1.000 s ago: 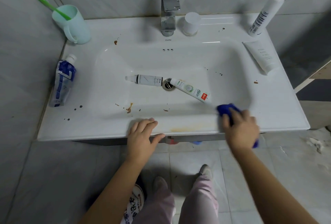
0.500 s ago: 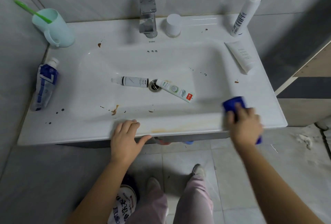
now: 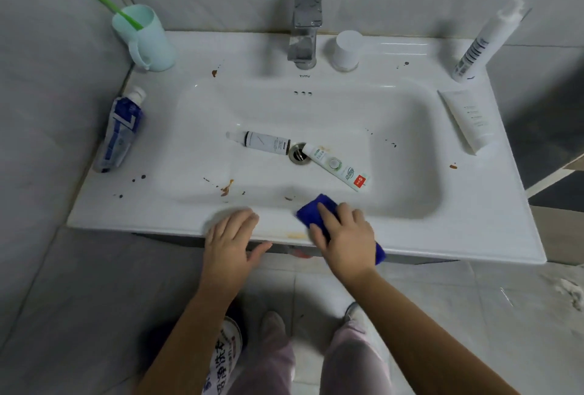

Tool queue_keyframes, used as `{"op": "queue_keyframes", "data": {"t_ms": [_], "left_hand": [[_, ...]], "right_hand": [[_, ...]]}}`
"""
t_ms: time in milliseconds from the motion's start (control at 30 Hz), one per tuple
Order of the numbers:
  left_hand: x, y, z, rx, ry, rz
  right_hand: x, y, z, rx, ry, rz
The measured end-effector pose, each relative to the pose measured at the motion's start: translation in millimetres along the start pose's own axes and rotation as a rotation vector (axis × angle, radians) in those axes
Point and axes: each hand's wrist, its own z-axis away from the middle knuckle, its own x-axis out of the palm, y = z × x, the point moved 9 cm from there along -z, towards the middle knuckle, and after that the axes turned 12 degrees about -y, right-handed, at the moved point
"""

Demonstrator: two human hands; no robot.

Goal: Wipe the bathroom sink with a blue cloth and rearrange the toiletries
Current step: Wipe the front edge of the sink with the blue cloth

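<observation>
My right hand [image 3: 343, 238] presses a blue cloth [image 3: 314, 209] flat on the front rim of the white sink [image 3: 474, 230], just right of a yellowish smear [image 3: 295, 235]. My left hand [image 3: 232, 241] rests on the front edge beside it, fingers spread, holding nothing. In the basin a small white bottle [image 3: 262, 141] and a white toothpaste tube [image 3: 336, 167] lie on either side of the drain [image 3: 297, 154]. Brown stains [image 3: 227, 187] dot the basin and rim.
A mint cup with a green toothbrush [image 3: 143, 37] stands back left, a blue tube [image 3: 121, 130] lies on the left rim. The tap [image 3: 305, 18] and a white cap [image 3: 347, 50] are at the back. A tall white bottle [image 3: 485, 40] and white tube [image 3: 467, 119] sit right.
My right hand has slid the blue cloth leftward along the front rim, from the right corner toward the middle. My left hand has stayed on the front edge.
</observation>
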Motion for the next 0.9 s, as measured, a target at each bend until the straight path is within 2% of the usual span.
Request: {"op": "queue_keyframes", "data": {"t_ms": [100,200,333,400,500,567,667,800,900], "left_hand": [[-16.7,-30.0,18.0,-0.086,0.074,-0.001],[-30.5,-54.1,38.5,-0.161,0.134,0.028],[-24.0,-50.4,54.9,-0.200,0.081,0.105],[-18.2,-38.9,59.2,-0.224,0.039,0.102],[-12.4,-27.3,64.8,-0.268,0.019,0.030],[-7.8,-26.8,67.4,-0.315,0.022,0.013],[-2.5,-17.8,65.0,-0.346,0.034,0.050],[4.3,25.5,42.4,-0.260,0.044,0.119],[13.4,59.0,23.5,-0.169,0.050,0.088]], "right_hand": [[30.0,-78.6,-28.7,-0.217,-0.137,0.014],[28.5,-61.0,-19.1,-0.350,-0.172,0.032],[-1.2,9.4,8.0,-0.295,-0.112,0.016],[5.4,-11.6,-1.6,-0.291,-0.151,0.019],[30.1,-78.7,-17.0,-0.403,-0.192,0.006],[36.1,-86.5,-16.7,-0.459,-0.240,-0.010],[13.2,-13.5,7.6,-0.469,-0.247,0.050],[-43.1,123.3,37.0,-0.207,-0.133,0.011],[-39.9,126.7,26.3,-0.091,-0.113,-0.019]]}}
